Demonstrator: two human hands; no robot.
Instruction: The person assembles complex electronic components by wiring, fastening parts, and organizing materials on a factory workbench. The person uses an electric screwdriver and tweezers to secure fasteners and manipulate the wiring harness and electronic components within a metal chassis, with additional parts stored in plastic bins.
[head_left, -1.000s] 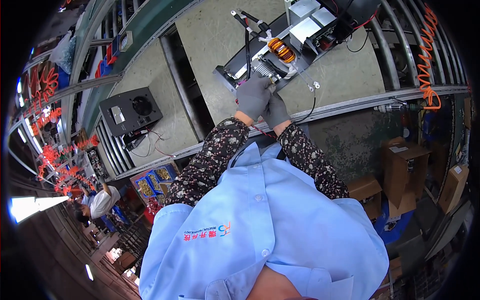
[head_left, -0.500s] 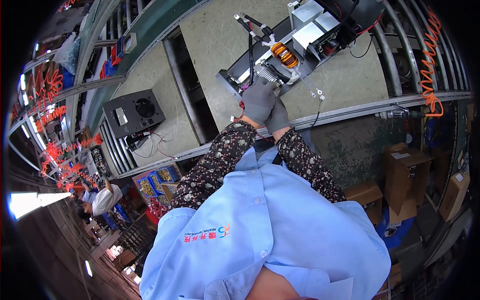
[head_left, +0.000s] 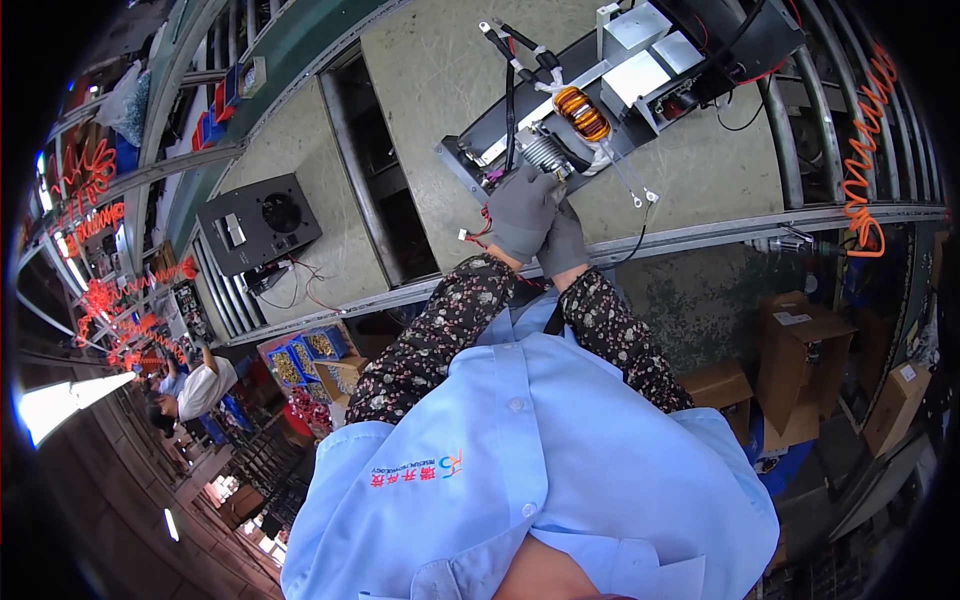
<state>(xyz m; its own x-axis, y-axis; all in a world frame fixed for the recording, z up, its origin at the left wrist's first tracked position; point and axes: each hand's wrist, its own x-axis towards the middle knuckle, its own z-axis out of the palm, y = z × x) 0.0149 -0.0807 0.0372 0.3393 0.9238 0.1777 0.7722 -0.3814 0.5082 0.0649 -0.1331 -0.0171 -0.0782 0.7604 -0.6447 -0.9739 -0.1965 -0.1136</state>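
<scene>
Both my hands wear grey gloves and meet at the front side of a long black metal chassis (head_left: 470,170). My left hand (head_left: 524,212) is closed, its fingers curled beside a silver coiled part (head_left: 545,152). Close below it, my right hand (head_left: 564,240) is also closed, its fingers partly covered by the left. Whatever sits between the fingers is hidden. An orange-copper wound toroid coil (head_left: 581,113) is mounted just beyond, with black cables (head_left: 512,110) rising to the left. Thin red wires with a white connector (head_left: 463,235) hang beside my left hand.
A dark panel with a round fan (head_left: 282,212) lies on the left board. Metal rollers (head_left: 815,120) and an orange coiled air hose (head_left: 868,170) are at right. Blue bins of small parts (head_left: 305,355) stand lower left, cardboard boxes (head_left: 800,370) lower right. Another person (head_left: 205,385) works far left.
The chassis and coil appear slightly further right and lower in the picture, and the fan panel slightly left. My hands stay together at the same spot on the chassis, fingers still closed.
</scene>
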